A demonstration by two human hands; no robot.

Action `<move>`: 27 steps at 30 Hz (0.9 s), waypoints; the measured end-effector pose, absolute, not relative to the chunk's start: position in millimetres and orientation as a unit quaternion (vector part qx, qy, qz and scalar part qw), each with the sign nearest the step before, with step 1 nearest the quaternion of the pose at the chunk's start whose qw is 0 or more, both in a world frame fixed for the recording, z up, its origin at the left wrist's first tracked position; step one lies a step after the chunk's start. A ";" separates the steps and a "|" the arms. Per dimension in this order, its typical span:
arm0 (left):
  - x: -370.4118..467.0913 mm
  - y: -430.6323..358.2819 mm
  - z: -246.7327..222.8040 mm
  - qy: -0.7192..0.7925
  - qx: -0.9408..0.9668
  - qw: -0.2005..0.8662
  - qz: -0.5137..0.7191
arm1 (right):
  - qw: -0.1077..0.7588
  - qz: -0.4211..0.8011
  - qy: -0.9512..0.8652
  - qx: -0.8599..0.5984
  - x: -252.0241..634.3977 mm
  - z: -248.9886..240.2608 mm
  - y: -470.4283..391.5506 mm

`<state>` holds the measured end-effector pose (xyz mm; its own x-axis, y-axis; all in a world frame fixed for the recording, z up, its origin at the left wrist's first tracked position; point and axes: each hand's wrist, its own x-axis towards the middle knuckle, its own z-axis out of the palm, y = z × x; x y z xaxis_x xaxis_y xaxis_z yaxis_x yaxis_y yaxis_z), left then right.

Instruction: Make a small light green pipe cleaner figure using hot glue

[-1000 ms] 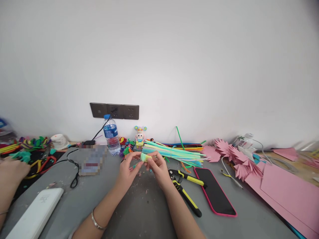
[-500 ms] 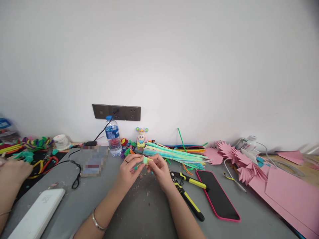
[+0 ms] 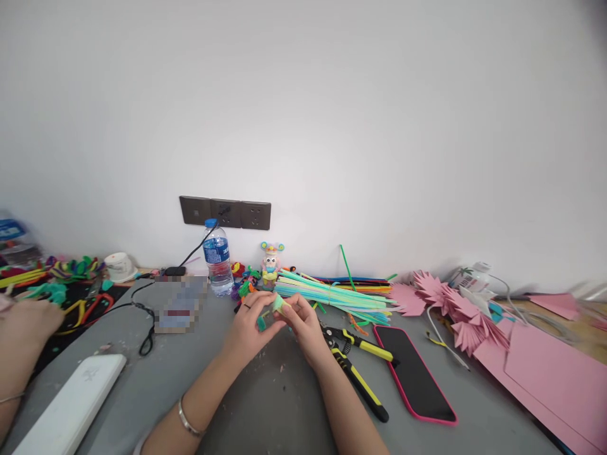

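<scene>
A small pale green and yellow fuzzy piece (image 3: 279,304) is pinched between both hands above the grey table (image 3: 265,404). My left hand (image 3: 250,322) has its fingers closed on the piece from the left, and a teal bit (image 3: 261,323) shows below those fingers. From the right, my right hand (image 3: 301,321) grips the same piece with thumb and fingers. Behind the hands lies a bundle of pastel pipe cleaners (image 3: 336,296). Pliers with yellow and black handles (image 3: 358,373) rest right of my right hand.
A phone (image 3: 420,376), pink paper (image 3: 554,373) and folded pink fans (image 3: 455,303) lie right. A water bottle (image 3: 218,259) and small figure (image 3: 270,262) stand behind. Left are a white power bank (image 3: 76,404), black cable (image 3: 148,341) and another person's hand (image 3: 35,322).
The fuzzy piece has turned slightly between my fingers, and more of the teal bit shows. My left fingers have shifted a little. The camera view has moved slightly.
</scene>
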<state>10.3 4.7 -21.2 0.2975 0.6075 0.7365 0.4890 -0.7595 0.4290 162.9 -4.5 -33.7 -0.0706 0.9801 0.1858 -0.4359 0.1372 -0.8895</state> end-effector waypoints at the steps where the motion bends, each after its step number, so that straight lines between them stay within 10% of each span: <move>1: 10.9 3.8 -21.7 0.346 0.808 0.062 0.473 | 0.607 0.586 -0.443 -0.304 162.7 -33.6 -4.3; 27: 13.0 1.3 -20.0 0.339 0.808 0.136 0.462 | 0.595 0.637 -0.421 -0.252 162.3 -23.3 -10.8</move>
